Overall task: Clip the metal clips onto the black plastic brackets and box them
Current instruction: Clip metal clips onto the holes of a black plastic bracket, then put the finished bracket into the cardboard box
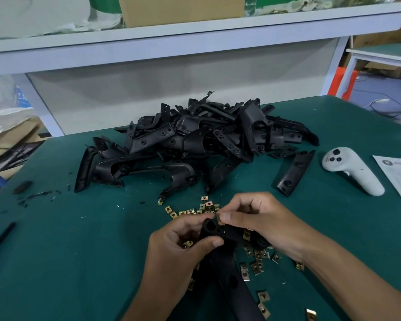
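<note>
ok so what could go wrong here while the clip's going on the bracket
1. The right hand pinches a small clip at the end of the bracket; it could slip and drop among the loose clips below.
2. The left hand holds the bracket only near its top, so it may twist when pressed.
3. The bracket pile sits close by; a stray elbow could knock parts off the table.

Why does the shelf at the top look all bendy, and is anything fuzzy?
In the head view, the wide-angle lens bows the white shelf and the green table edges; light is soft and even, with no glare; the pile of black brackets looks fairly sharp, while both hands' fingers look slightly smeared.
</note>
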`<state>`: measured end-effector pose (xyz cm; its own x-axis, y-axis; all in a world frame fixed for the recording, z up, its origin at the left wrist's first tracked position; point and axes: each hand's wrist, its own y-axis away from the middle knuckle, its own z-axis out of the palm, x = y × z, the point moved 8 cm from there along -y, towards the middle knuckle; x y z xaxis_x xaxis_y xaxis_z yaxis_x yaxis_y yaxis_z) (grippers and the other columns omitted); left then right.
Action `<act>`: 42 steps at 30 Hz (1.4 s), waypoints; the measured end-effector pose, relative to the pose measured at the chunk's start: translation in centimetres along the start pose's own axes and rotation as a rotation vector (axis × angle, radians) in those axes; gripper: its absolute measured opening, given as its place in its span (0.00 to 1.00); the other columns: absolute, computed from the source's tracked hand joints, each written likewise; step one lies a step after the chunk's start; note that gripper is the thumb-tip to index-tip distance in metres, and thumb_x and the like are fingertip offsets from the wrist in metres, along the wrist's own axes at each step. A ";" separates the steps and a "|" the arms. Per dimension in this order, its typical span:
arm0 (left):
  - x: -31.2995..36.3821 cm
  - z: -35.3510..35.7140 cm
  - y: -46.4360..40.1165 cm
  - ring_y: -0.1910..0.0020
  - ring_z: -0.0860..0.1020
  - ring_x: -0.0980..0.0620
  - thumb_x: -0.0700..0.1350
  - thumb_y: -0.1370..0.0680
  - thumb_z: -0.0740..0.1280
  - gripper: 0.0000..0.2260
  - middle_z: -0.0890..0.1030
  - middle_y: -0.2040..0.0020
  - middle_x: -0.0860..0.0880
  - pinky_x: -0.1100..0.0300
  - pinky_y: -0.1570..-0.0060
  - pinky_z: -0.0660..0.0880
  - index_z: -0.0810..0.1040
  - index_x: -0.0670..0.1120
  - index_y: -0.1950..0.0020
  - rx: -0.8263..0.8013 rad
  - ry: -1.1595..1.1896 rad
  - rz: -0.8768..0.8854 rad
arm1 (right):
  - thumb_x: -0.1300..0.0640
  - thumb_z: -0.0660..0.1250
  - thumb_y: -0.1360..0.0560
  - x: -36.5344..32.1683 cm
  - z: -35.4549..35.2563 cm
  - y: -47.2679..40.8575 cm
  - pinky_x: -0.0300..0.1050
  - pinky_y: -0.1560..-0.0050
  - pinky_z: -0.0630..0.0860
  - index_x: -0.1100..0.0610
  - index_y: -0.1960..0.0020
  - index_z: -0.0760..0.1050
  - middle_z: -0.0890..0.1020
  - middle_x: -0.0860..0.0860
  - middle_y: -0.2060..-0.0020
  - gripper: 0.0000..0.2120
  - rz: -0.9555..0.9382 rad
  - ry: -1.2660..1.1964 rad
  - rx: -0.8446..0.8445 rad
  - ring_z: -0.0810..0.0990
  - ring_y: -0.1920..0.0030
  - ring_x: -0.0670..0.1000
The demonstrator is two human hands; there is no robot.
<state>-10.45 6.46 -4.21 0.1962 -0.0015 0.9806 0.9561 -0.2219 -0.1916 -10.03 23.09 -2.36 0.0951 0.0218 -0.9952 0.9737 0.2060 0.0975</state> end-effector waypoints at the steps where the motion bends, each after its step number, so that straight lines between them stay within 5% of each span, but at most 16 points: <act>1: 0.0 0.0 0.0 0.54 0.85 0.51 0.57 0.38 0.80 0.19 0.88 0.55 0.51 0.63 0.55 0.80 0.86 0.58 0.48 0.002 -0.003 0.003 | 0.51 0.74 0.27 -0.2 0.1 0.0 0.35 0.58 0.78 0.54 0.55 0.86 0.86 0.50 0.60 0.06 -0.018 0.016 -0.002 0.83 0.59 0.46; 6: -0.1 -0.3 0.0 0.56 0.86 0.51 0.57 0.37 0.80 0.17 0.87 0.55 0.51 0.62 0.59 0.82 0.86 0.58 0.50 0.041 -0.016 -0.006 | 0.47 0.68 0.23 -0.4 -0.2 0.1 0.36 0.54 0.77 0.58 0.53 0.83 0.86 0.53 0.57 0.14 -0.065 0.055 0.006 0.84 0.56 0.48; 10: 0.1 -0.6 0.1 0.55 0.86 0.53 0.54 0.34 0.80 0.15 0.87 0.54 0.53 0.61 0.54 0.82 0.85 0.59 0.49 0.071 -0.072 0.022 | 0.48 0.68 0.23 -0.4 0.2 0.0 0.40 0.51 0.77 0.49 0.54 0.85 0.86 0.53 0.55 0.08 -0.091 0.115 -0.021 0.84 0.54 0.51; 13: 0.3 -0.5 0.1 0.54 0.85 0.53 0.52 0.32 0.77 0.13 0.87 0.53 0.54 0.59 0.52 0.82 0.84 0.60 0.49 0.055 -0.086 0.032 | 0.49 0.69 0.23 -0.8 0.5 0.1 0.33 0.52 0.76 0.48 0.53 0.86 0.87 0.48 0.54 0.07 -0.125 0.134 -0.057 0.84 0.54 0.44; 21: 1.1 -1.1 -0.4 0.54 0.85 0.56 0.51 0.32 0.75 0.11 0.87 0.53 0.53 0.68 0.57 0.79 0.84 0.58 0.50 0.107 -0.021 0.066 | 0.45 0.75 0.26 0.6 0.6 -0.3 0.42 0.41 0.78 0.41 0.36 0.79 0.82 0.44 0.40 0.19 -0.123 0.215 -0.151 0.81 0.39 0.46; 24: 1.7 -1.6 -0.4 0.56 0.84 0.58 0.49 0.31 0.75 0.10 0.87 0.52 0.52 0.70 0.59 0.78 0.84 0.55 0.50 0.144 0.029 0.076 | 0.42 0.78 0.30 -0.3 -1.0 -0.5 0.41 0.50 0.78 0.38 0.41 0.79 0.84 0.46 0.48 0.18 -0.144 0.277 -0.023 0.82 0.53 0.43; 27: 2.7 -1.1 0.2 0.56 0.83 0.57 0.46 0.32 0.75 0.11 0.87 0.52 0.50 0.69 0.59 0.78 0.82 0.48 0.50 0.141 0.053 0.105 | 0.47 0.80 0.31 -2.2 -2.1 0.5 0.50 0.58 0.71 0.46 0.48 0.82 0.80 0.59 0.59 0.13 -0.205 0.284 0.039 0.75 0.61 0.50; 30: 4.3 0.0 1.3 0.56 0.83 0.59 0.47 0.33 0.75 0.13 0.87 0.51 0.52 0.69 0.59 0.78 0.80 0.47 0.50 0.142 0.033 0.154 | 0.48 0.80 0.29 -4.3 -2.5 3.0 0.54 0.61 0.73 0.48 0.49 0.82 0.83 0.59 0.56 0.12 -0.281 0.322 0.051 0.77 0.62 0.56; 33: 6.4 3.2 2.3 0.51 0.84 0.57 0.45 0.31 0.77 0.12 0.86 0.49 0.53 0.67 0.53 0.79 0.80 0.54 0.50 0.048 0.020 0.232 | 0.47 0.79 0.29 -5.3 -4.8 8.1 0.55 0.62 0.73 0.46 0.49 0.82 0.82 0.62 0.57 0.12 -0.318 0.392 0.178 0.76 0.64 0.58; 36: 9.2 9.6 4.7 0.45 0.82 0.59 0.51 0.28 0.77 0.16 0.85 0.46 0.57 0.69 0.48 0.77 0.77 0.64 0.45 -0.138 -0.034 0.320 | 0.49 0.78 0.28 -5.6 -8.2 16.3 0.46 0.60 0.75 0.46 0.48 0.81 0.84 0.51 0.58 0.11 -0.328 0.433 0.355 0.78 0.63 0.49; 39: 10.5 17.4 8.4 0.45 0.83 0.58 0.52 0.29 0.74 0.18 0.84 0.45 0.59 0.69 0.47 0.75 0.75 0.63 0.42 -0.348 -0.044 0.347 | 0.52 0.78 0.27 -4.7 -11.4 25.8 0.40 0.58 0.74 0.50 0.46 0.81 0.82 0.44 0.57 0.12 -0.281 0.489 0.556 0.78 0.61 0.46; 42: 10.5 25.3 13.2 0.49 0.81 0.68 0.49 0.31 0.75 0.21 0.82 0.46 0.67 0.74 0.51 0.72 0.73 0.64 0.43 -0.537 -0.185 0.409 | 0.57 0.78 0.27 -2.0 -14.3 35.1 0.38 0.60 0.71 0.55 0.46 0.81 0.79 0.43 0.61 0.12 -0.141 0.531 0.764 0.74 0.63 0.44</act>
<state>9.78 28.17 2.49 0.5963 -0.0322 0.8021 0.5674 -0.6898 -0.4496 20.97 44.28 3.08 0.0421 0.5280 -0.8482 0.8590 -0.4527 -0.2392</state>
